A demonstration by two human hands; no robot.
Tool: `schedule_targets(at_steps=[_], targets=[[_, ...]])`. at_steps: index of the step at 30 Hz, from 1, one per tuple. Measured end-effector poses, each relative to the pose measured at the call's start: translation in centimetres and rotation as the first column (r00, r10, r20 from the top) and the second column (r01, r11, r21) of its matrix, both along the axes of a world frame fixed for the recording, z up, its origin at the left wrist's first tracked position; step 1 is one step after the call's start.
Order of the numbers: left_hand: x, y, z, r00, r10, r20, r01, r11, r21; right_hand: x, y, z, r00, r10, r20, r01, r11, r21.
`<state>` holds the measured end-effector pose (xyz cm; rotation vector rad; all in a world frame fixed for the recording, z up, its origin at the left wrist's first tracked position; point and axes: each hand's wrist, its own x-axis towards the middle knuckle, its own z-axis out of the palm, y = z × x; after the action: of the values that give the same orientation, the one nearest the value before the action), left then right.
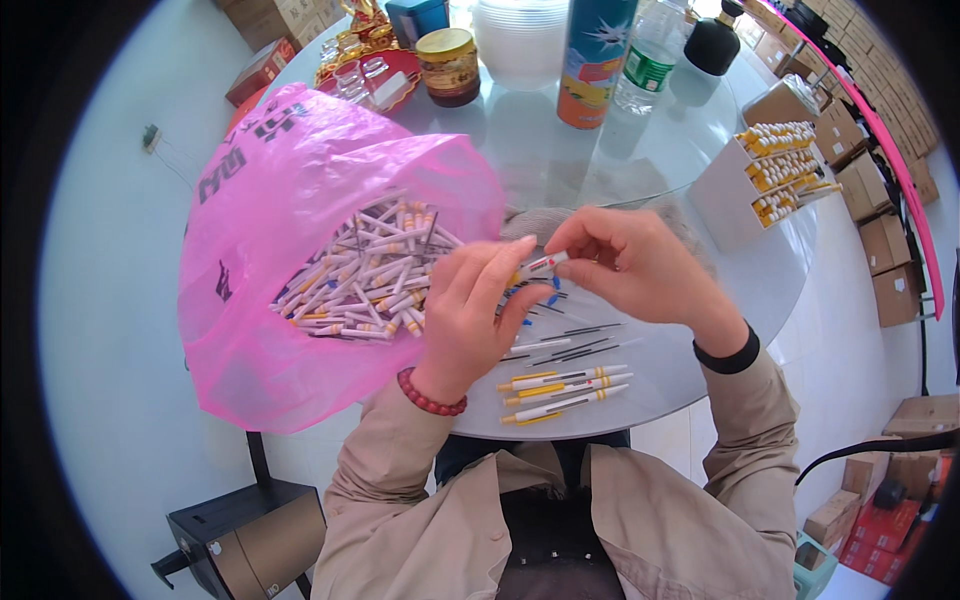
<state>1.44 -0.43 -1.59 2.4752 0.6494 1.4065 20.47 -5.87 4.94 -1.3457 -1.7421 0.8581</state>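
Over the near part of the glass table, a white-and-yellow pen [540, 266] is held between my two hands. My left hand [468, 308] is closed round its left part, and my right hand [628, 262] pinches the other end with thumb and forefinger. Below them several thin refills [572, 350] lie on the glass, with small blue pieces [553, 288] partly hidden by my hands. Three white pens [565, 392] with yellow clips lie side by side near the table's edge. To the left, a pink plastic bag [235, 330] gapes open, full of white pen barrels [375, 272].
On the right stands a white box [730, 190] of upright pens with yellow parts. At the back are a tall coloured canister [594, 70], a plastic bottle [648, 65], stacked clear bowls [520, 45], a brown jar [448, 68] and a red tray [400, 92]. Cardboard boxes [885, 240] line the right wall.
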Motion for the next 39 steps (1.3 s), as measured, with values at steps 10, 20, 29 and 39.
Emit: schedule_targets(at_steps=[10, 20, 29, 39], targets=[[-0.8, 0.5, -0.1, 0.767, -0.046, 0.640, 0.623, 0.292, -0.726, 1.6, -1.0, -3.5, 0.912, 0.084, 0.401, -0.109, 0.993, 0.039], [-0.6, 0.6, 0.7, 0.698, 0.130, 0.704, 0.707, 0.031, -0.706, 0.4, -1.1, -5.5, 0.726, 0.134, 0.674, -0.103, 0.991, -0.085], [-0.5, 0.8, 0.5, 0.693, 0.138, 0.708, 0.720, -0.068, -0.691, 1.0, -1.2, -5.2, 0.773, 0.128, 0.621, -0.150, 0.989, -0.017], [0.7, 0.6, 1.4, 0.725, -0.009, 0.689, 0.687, -0.067, -0.724, 0.9, -1.9, -5.9, 0.747, 0.127, 0.652, -0.118, 0.991, -0.058]])
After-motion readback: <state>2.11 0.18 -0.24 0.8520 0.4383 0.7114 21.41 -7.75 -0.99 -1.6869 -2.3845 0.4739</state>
